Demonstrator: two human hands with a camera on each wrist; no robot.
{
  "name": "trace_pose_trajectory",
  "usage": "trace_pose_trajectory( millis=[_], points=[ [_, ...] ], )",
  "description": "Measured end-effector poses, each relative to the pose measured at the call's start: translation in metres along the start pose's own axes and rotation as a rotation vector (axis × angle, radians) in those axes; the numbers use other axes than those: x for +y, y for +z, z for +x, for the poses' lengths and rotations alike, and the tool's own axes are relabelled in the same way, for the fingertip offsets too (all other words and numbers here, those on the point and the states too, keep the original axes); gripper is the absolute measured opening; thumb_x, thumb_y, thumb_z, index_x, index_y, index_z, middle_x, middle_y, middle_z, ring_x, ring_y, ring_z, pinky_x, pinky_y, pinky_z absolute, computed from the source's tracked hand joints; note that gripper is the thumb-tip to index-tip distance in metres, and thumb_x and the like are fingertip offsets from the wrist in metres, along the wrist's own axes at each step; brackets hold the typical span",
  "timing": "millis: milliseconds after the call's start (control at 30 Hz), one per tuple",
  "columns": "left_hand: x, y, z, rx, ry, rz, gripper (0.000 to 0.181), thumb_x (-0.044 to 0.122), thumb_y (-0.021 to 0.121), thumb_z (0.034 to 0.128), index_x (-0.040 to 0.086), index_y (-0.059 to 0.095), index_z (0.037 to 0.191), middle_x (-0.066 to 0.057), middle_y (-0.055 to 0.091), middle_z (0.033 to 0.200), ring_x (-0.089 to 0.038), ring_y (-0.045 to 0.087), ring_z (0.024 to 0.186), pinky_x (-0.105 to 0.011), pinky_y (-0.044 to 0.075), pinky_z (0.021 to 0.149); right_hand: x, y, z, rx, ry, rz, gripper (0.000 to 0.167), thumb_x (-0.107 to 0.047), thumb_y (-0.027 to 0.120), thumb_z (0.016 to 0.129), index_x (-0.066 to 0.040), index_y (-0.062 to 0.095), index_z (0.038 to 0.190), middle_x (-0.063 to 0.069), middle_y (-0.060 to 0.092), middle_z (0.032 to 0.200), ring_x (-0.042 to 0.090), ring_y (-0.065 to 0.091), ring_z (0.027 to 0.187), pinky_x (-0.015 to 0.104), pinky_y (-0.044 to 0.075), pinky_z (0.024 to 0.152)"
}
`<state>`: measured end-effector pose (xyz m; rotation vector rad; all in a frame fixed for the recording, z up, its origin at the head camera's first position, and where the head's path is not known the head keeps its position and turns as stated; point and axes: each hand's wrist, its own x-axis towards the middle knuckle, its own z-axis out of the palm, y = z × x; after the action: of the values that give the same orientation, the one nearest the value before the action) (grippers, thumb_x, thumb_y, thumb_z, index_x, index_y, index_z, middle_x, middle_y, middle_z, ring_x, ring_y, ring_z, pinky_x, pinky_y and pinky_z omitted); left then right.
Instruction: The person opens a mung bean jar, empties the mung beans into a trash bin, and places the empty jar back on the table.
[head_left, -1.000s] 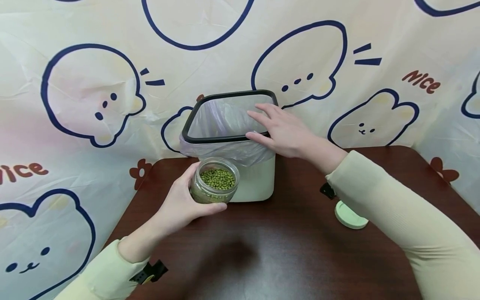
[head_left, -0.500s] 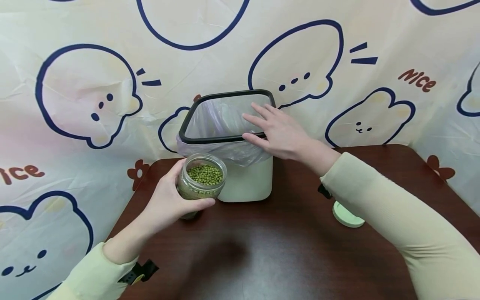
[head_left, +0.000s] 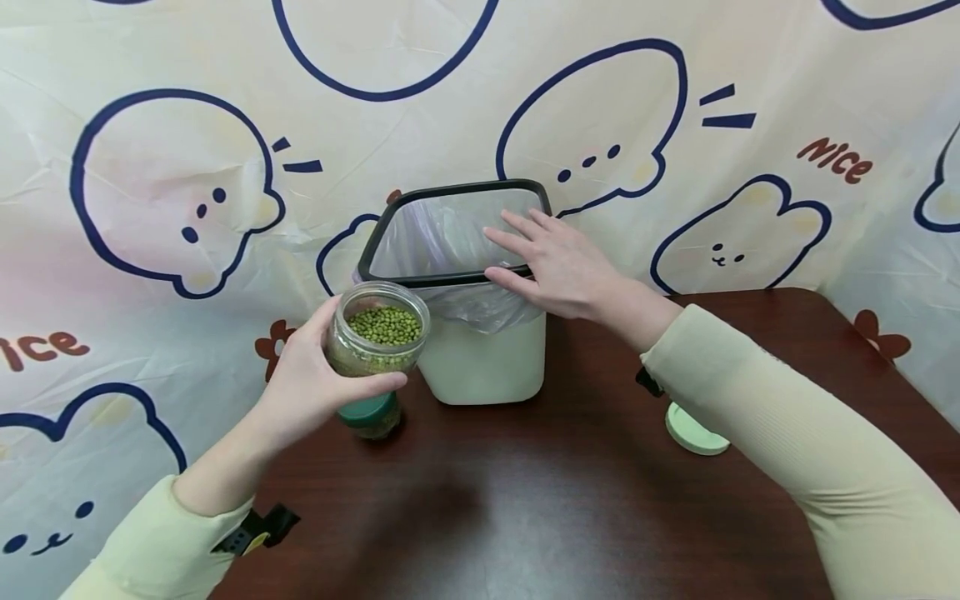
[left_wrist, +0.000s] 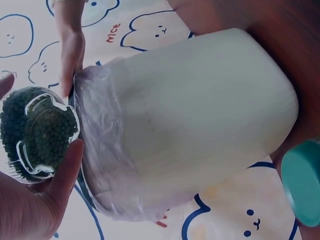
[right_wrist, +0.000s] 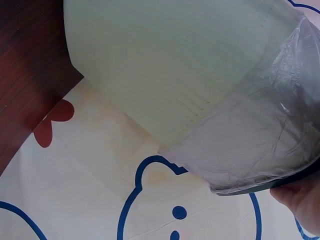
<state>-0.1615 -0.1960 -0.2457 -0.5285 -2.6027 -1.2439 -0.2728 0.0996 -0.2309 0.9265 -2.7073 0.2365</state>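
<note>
Bean jar [head_left: 372, 358] is being shifted left, gripped by the left hand [head_left: 302, 379], a green-lidded jar [head_left: 371, 413] being revealed; the right hand [head_left: 566, 271] is being held spread at the bin [head_left: 483, 364].

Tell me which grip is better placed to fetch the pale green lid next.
Probably the right grip: it is nearer the lid, while the left grip holds the open jar.

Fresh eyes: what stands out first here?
The pale green, black-rimmed bin with translucent plastic liner dominates the back of the dark wooden table. The left hand holds a clear round jar of green beans by the bin's near left corner. Behind hangs a cream sheet with navy cartoon outlines.
</note>
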Motion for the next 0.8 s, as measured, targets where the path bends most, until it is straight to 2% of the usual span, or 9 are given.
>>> trace_pose_trajectory(
  millis=[267,600,800],
  points=[
    [0.002,-0.008,0.006,0.018,0.015,0.0,0.079,0.02,0.085,0.076,0.011,0.042,0.142,-0.003,0.054,0.126,-0.016,0.05,0.112,-0.025,0.044,0.088,0.001,-0.001,-0.001,-0.008,0.0,-0.009,0.065,-0.057,0.039,0.098,-0.021,0.032,0.153,0.012,0.023,0.158,0.038,0.019,0.143,0.047,0.014,0.115],
    [0.009,-0.017,0.015,0.055,0.023,0.019,0.073,0.021,0.084,0.0768,0.011,0.046,0.138,-0.003,0.055,0.124,-0.015,0.05,0.109,-0.023,0.043,0.086,0.001,-0.001,-0.001,-0.009,0.005,0.001,0.065,-0.057,0.039,0.098,-0.022,0.032,0.153,0.011,0.022,0.158,0.037,0.018,0.143,0.047,0.014,0.115],
    [0.011,-0.022,0.022,0.084,-0.004,0.017,0.074,0.02,0.084,0.076,0.013,0.046,0.138,-0.002,0.055,0.125,-0.014,0.051,0.109,-0.022,0.043,0.087,0.001,0.0,-0.001,-0.005,0.002,0.005,0.066,-0.058,0.038,0.098,-0.022,0.031,0.153,0.01,0.022,0.159,0.037,0.017,0.144,0.047,0.014,0.115]
  ],
)
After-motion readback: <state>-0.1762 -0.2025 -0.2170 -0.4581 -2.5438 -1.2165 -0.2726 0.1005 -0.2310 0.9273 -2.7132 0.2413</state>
